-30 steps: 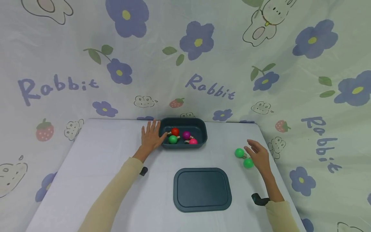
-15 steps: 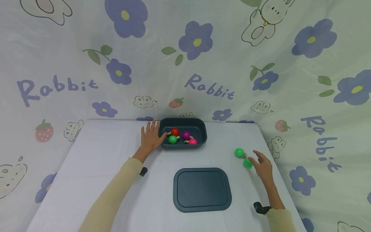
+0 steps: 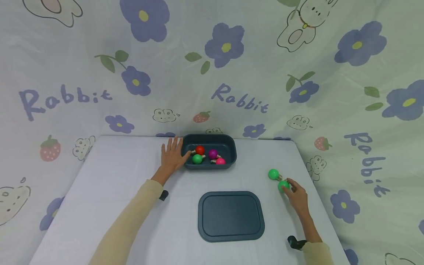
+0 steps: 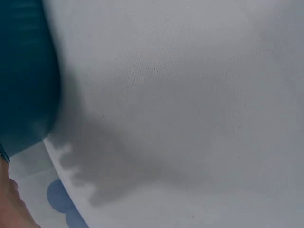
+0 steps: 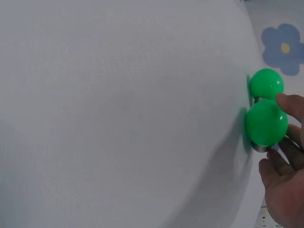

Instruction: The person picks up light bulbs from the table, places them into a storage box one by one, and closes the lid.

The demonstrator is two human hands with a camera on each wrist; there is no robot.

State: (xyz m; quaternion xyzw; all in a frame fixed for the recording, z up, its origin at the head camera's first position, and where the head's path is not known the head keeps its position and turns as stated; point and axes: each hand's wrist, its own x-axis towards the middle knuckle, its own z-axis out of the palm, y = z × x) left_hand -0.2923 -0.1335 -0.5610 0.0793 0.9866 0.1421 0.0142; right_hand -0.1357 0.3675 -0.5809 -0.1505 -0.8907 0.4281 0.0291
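Note:
Toward the right of the table, my right hand (image 3: pixel 298 198) has its thumb and fingers around a green light bulb (image 3: pixel 282 185). In the right wrist view the thumb lies against that bulb's (image 5: pixel 267 124) globe, with fingers near its metal base. A second green bulb (image 3: pixel 273 174) lies just beyond it. My left hand (image 3: pixel 172 156), fingers spread, rests at the left rim of a dark teal bin (image 3: pixel 212 167). Inside the bin lie a red bulb (image 3: pixel 200 149), a green bulb (image 3: pixel 197 159), a purple bulb (image 3: pixel 212 154) and a pink bulb (image 3: pixel 220 161).
A dark teal lid (image 3: pixel 231 216) lies flat in front of the bin, between the forearms. The white table (image 3: pixel 112 184) ends at a patterned curtain (image 3: pixel 185 81) behind and on the right.
My right hand first drew back from the bulbs, then moved in to the nearer green bulb, closing thumb and fingers around it. The left hand stays at the bin.

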